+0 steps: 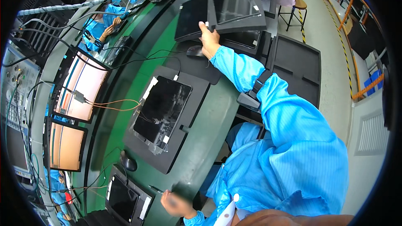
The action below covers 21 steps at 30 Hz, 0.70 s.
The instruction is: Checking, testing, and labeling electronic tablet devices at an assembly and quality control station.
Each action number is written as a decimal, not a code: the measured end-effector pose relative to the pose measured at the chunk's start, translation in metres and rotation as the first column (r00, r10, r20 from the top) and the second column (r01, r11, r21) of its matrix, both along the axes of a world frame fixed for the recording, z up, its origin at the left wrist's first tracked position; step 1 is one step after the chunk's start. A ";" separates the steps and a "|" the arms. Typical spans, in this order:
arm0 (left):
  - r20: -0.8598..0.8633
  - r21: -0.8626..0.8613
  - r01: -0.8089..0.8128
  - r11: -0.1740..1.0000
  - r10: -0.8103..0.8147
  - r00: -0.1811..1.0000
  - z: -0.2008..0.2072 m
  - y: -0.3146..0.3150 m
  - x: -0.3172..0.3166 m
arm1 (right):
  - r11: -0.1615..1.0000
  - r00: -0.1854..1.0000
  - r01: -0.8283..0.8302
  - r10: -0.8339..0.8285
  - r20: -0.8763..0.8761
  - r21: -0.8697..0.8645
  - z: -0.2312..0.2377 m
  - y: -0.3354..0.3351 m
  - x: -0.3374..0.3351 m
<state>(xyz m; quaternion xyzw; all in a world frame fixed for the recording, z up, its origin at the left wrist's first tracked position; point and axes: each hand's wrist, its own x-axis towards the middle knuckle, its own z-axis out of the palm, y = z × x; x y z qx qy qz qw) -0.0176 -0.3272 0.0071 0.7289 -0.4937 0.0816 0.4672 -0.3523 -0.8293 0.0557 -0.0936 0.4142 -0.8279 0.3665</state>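
My right hand [210,42] reaches to the far side of the bench. Its thumb presses on the near edge of a black foam tray [181,33] that carries a dark tablet panel [193,16]; the other fingers are hidden. Beside it, a second foam tray [247,26], slightly askew, bears a film-covered panel [234,4]. My left hand [178,205], partly blurred, is closed at the bench's near end around a pen [155,189] whose tip sticks out. Between my hands a tablet [163,109] lies on a foam pad [146,150], with a cable plugged into its edge.
Two lit monitors [83,83] stand left, thin orange cables [113,104] running toward the tablet. Mice [128,161] and another tablet [121,201] sit along the bench. A black tray [295,67] stands right of my arm. Co-workers in blue sit across; a stool [299,5] is beyond.
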 end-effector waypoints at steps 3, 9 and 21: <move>-0.004 -0.037 0.056 0.998 -0.056 0.998 -0.003 -0.001 -0.005 | 0.998 0.995 0.037 -0.033 0.096 -0.041 -0.012 0.002 -0.035; 0.034 -0.009 0.033 0.999 -0.033 0.999 -0.004 0.005 -0.004 | 0.728 0.729 -0.677 0.646 0.224 0.106 0.017 0.017 -0.053; 0.187 -0.629 0.623 0.465 -0.687 0.702 0.091 -0.022 -0.072 | 0.348 0.008 -0.846 0.767 -0.642 0.404 0.015 0.192 -0.041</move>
